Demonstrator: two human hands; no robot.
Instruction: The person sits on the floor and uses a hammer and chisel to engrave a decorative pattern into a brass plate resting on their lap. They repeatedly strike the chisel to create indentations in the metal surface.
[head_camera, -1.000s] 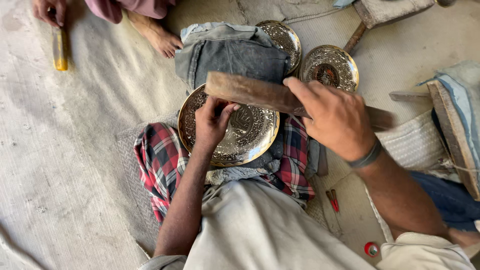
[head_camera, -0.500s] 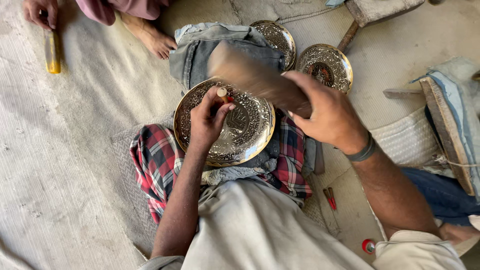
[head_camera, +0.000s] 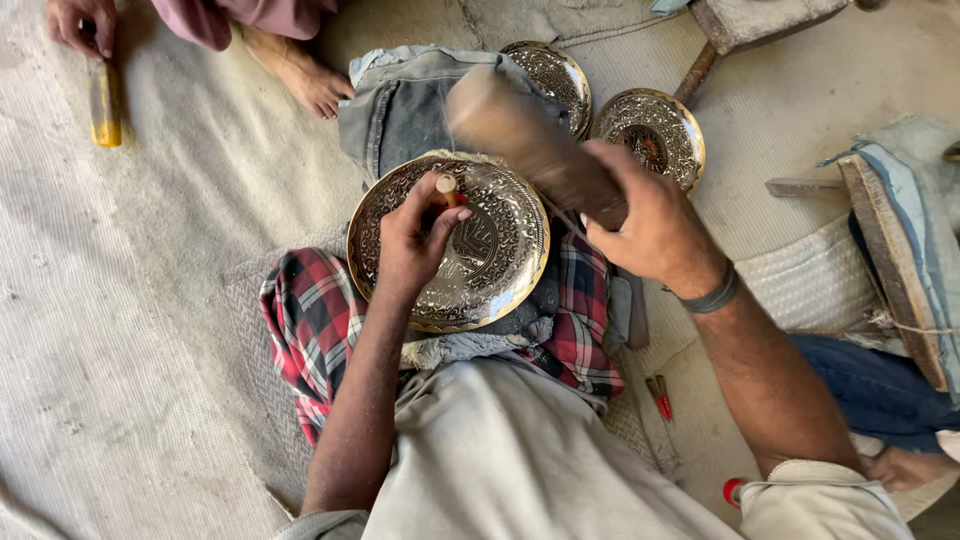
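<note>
We steady a punch (head_camera: 446, 186) upright on the engraved brass plate (head_camera: 500, 262) in our lap, left hand (head_camera: 415, 240) fingers clamped round it; right hand (head_camera: 650, 222) grips a blurred wooden mallet (head_camera: 520, 135), poised just above. The strike must land squarely, we judge.

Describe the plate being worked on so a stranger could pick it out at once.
Find the red checked cloth across the person's lap. The engraved metal plate rests on it, under the left hand. Unlike the two smaller plates beyond, it is the largest and nearest.
</note>
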